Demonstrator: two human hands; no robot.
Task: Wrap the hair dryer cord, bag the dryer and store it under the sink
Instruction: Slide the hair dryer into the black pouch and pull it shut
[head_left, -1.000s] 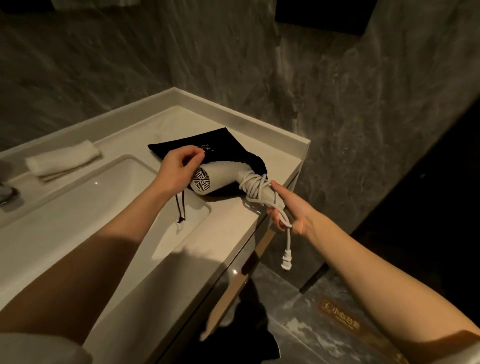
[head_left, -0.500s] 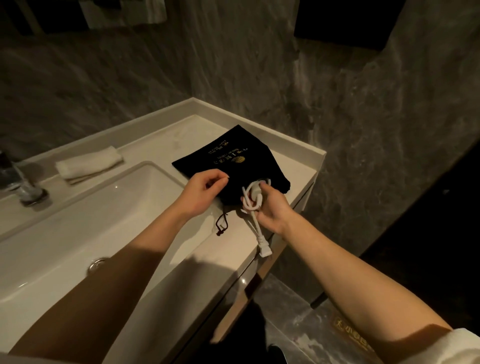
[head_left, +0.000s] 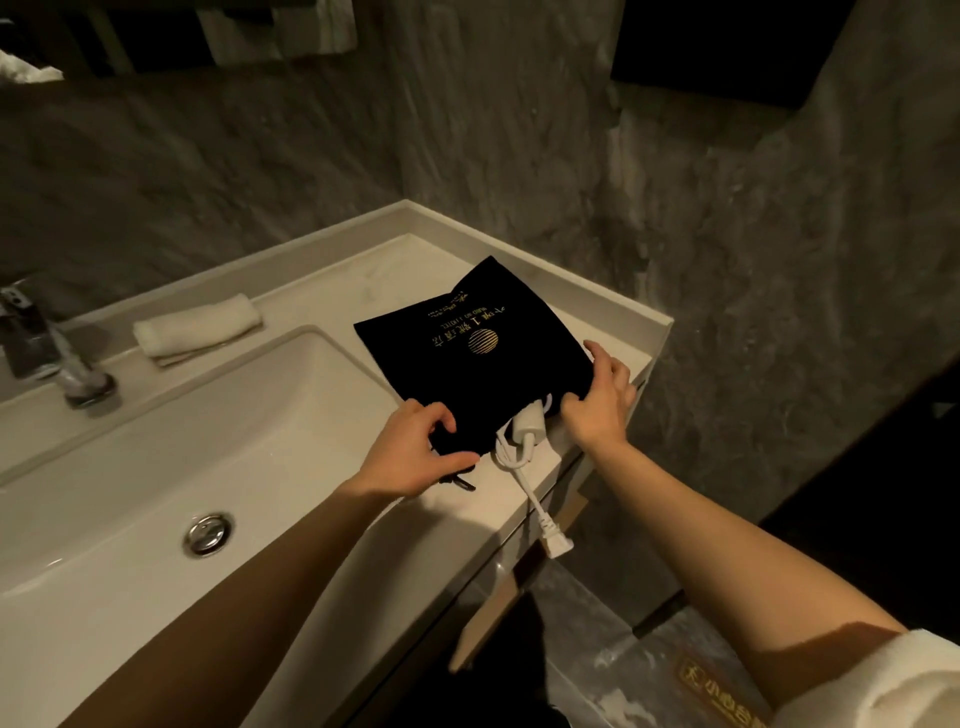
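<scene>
Both hands, the left hand (head_left: 415, 447) and right hand (head_left: 597, 400), pinch the black drawstring cloth bag's (head_left: 467, 353) mouth on the pale countertop (head_left: 363, 265), where the white hair dryer's (head_left: 530, 428) dangling plug (head_left: 553, 540) could snag the closure.

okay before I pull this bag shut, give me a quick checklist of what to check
1. Dryer body inside the black bag: ok, only the handle end shows at the mouth.
2. Plug inside: not ok, it hangs over the counter edge.
3. Cord loops tucked in: not ok, they spill out.
4. Left hand grip on the bag mouth: ok.
5. Right hand grip on the other side: ok.
6. Drawstring free to pull: cannot tell.
</scene>
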